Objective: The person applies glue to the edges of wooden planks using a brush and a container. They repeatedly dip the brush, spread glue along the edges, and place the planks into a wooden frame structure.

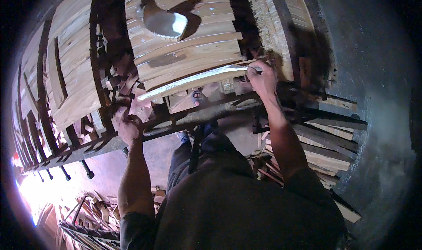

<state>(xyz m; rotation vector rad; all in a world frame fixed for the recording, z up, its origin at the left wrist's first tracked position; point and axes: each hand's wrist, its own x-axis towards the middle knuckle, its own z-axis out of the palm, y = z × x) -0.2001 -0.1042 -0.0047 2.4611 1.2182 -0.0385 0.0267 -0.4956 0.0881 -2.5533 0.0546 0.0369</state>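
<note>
A long pale wooden strip (pixel 184 85) lies along the near edge of a panel of wooden strips (pixel 189 52), with a white, glue-like layer along its upper side. At the strip's right end, my right hand (pixel 262 79) has its thumb and fingers closed on it. My left hand (pixel 128 126) is by the strip's left end, close to the metal clamp rail, its fingers curled; what they hold, if anything, is hidden. On the panel lies a brownish, cut-open container (pixel 162 20) with white stuff inside, its dark shadow to the right.
A long metal clamp rail (pixel 206 114) with screws crosses in front of my body. More wooden panels (pixel 74 70) stand between dark bars at left, and others at upper right. Stacked boards and bars (pixel 327 138) jut out at right; scrap wood (pixel 94 210) piles at lower left.
</note>
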